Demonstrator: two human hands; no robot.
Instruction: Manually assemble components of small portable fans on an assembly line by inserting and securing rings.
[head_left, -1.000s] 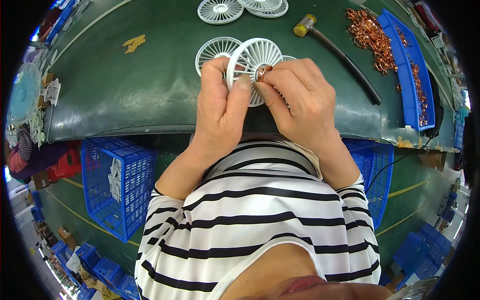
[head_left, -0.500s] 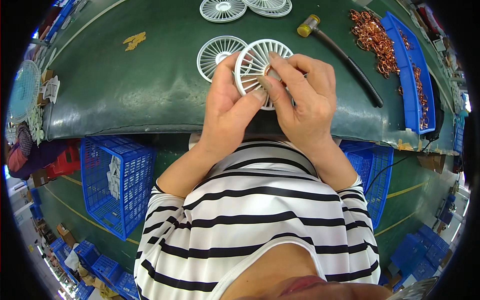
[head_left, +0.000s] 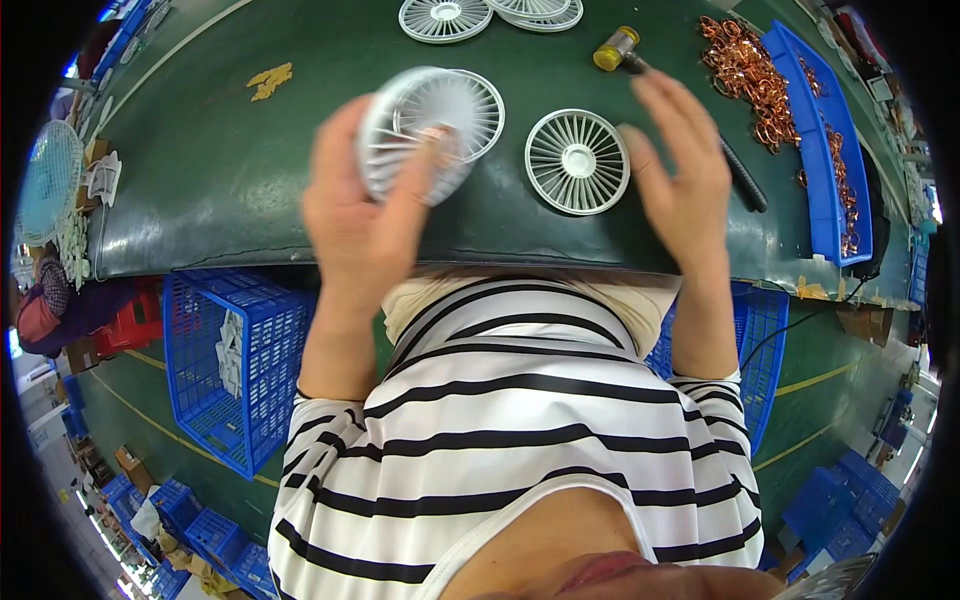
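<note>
My left hand (head_left: 355, 220) grips a white spoked wheel (head_left: 397, 158), tilted up and smeared by motion, with a copper-coloured ring at its hub. Behind it a second spoked wheel (head_left: 485, 112) lies on the green table, partly covered by the held one. A third wheel (head_left: 577, 161) lies flat between my hands. My right hand (head_left: 690, 170) is open, thumb and fingers apart, close to the right side of that wheel. Its fingers pass above the handle of a mallet (head_left: 617, 48) with a yellow head; whether they touch it I cannot tell.
More spoked wheels (head_left: 445, 18) lie at the table's far edge. At the right are a heap of copper-coloured rings (head_left: 750, 75) and a long blue tray (head_left: 825, 190) holding more. A blue crate (head_left: 240, 370) stands below the table's front edge at left.
My hands have parted: the left carried the ringed wheel leftward, while the right let go of it and moved right toward the mallet. The wheel between my hands now shows.
</note>
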